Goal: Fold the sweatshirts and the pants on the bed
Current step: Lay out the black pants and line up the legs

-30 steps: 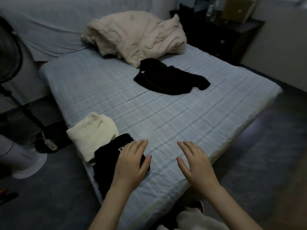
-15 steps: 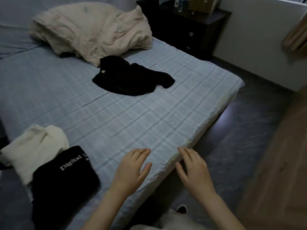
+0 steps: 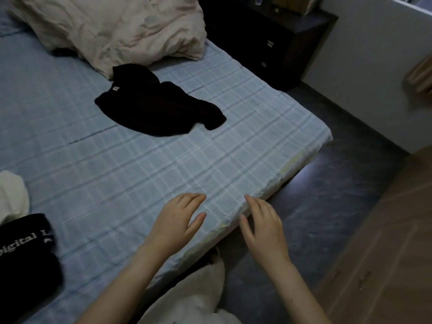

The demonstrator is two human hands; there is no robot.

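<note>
Dim bedroom, blue plaid bed sheet: left hand and right hand have come off the folded black lettered sweatshirt at the left edge. Both hover flat-fingered and empty, so I'd guess the crumpled black garment mid-bed is next.

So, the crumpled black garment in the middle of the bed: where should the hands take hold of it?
Probably at the collar end, where the white neck label shows on the black garment, pinching either side of it. Reach from the near bed edge, over bare sheet; the left hand and right hand hold nothing.
</note>
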